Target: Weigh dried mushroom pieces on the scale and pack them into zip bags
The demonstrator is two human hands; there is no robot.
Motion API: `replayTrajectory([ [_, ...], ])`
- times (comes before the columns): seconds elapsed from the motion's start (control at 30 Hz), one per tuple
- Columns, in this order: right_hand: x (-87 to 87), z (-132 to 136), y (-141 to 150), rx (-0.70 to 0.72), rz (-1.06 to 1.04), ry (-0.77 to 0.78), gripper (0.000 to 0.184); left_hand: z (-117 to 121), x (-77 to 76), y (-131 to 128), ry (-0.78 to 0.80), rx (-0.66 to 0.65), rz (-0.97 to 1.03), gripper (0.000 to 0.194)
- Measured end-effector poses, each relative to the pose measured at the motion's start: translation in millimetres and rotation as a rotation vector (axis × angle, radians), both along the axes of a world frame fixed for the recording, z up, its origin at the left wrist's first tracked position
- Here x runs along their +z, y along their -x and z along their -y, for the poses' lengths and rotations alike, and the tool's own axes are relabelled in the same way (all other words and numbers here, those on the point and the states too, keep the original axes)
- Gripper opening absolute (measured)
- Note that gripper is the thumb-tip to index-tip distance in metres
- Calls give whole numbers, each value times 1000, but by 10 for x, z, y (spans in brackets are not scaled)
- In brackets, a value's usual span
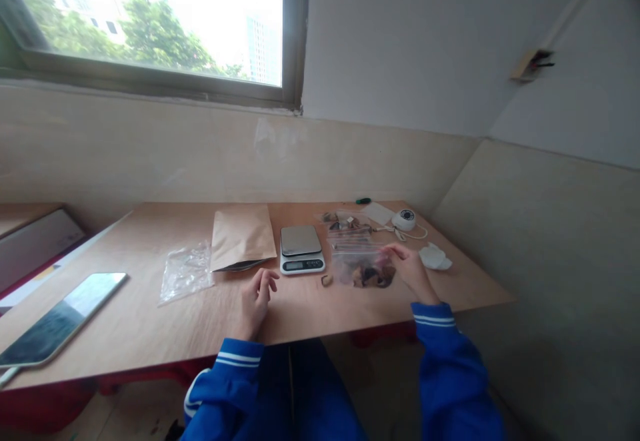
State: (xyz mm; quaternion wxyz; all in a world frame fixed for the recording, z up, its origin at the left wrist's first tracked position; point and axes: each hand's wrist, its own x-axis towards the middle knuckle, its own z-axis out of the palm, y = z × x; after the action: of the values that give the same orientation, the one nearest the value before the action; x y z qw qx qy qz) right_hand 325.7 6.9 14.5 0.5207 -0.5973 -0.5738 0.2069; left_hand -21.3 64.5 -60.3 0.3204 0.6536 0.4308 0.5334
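Note:
My right hand (407,269) pinches the upper right edge of a clear zip bag (363,266) that holds brown and dark dried pieces. A small loose brown piece (327,281) lies on the table just left of this bag. My left hand (257,298) rests at the table's front edge, its fingers loosely bent and slightly apart, with nothing in them. Ahead of it stands a white digital kitchen scale (301,251) with a bare metal plate; its display cannot be read. A brown paper pouch (243,236) lies left of the scale, its mouth toward me.
A crumpled clear plastic bag (186,273) and a large phone or tablet (65,318) lie to the left. Behind my right hand are another filled zip bag (347,221), a white dome camera (403,219) with its cable, a green-handled tool (363,200) and a crumpled tissue (435,256).

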Motion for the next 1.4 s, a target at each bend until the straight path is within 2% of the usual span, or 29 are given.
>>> replayTrajectory([
  [0.1, -129, -181, -296, -106, 120, 15, 45, -16, -28, -4, 15, -31, -99, 36],
  [0.17, -239, -238, -314, -295, 277, -62, 48, -15, -34, 0, 12, -16, -129, 36],
  [0.27, -450, -158, -91, -626, 479, -211, 50, -7, -8, 3, 14, 45, -134, 36],
  [0.37, -723, 31, 269, -711, 539, -185, 50, -8, 29, -3, 34, 95, -130, 37],
  [0.47, -1005, 117, 540, -672, 562, -96, 54, -18, 46, -12, 44, 105, -154, 38],
  [0.53, -1140, 51, 614, -659, 540, -37, 59, -25, 47, -16, 42, 98, -179, 38],
  [0.6, -1197, -111, 611, -671, 477, 18, 63, -31, 48, -18, 40, 95, -194, 39],
  [0.7, -1136, -464, 531, -667, 325, 102, 67, -38, 53, -21, 37, 102, -192, 40],
  [0.83, -941, -928, 420, -564, 143, 176, 63, -49, 48, -21, 47, 99, -187, 41],
  [0.93, -850, -1070, 401, -522, 126, 185, 60, -56, 35, -18, 48, 80, -197, 41],
  [1.0, -838, -1007, 447, -532, 161, 165, 60, -57, 29, -16, 45, 82, -194, 41],
  [1.1, -877, -712, 611, -536, 335, 9, 51, -55, 27, -19, 59, 99, -180, 40],
  [1.17, -918, -471, 755, -423, 460, -85, 40, -54, 25, -22, 81, 128, -180, 39],
  [1.23, -954, -277, 885, -257, 545, -75, 33, -57, 16, -23, 93, 203, -185, 37],
  [1.3, -983, -169, 971, -129, 598, -13, 36, -70, -1, -13, 75, 322, -179, 35],
  [1.4, -1026, -151, 999, -51, 607, 55, 41, -116, -34, 44, 9, 504, -187, 29],
])
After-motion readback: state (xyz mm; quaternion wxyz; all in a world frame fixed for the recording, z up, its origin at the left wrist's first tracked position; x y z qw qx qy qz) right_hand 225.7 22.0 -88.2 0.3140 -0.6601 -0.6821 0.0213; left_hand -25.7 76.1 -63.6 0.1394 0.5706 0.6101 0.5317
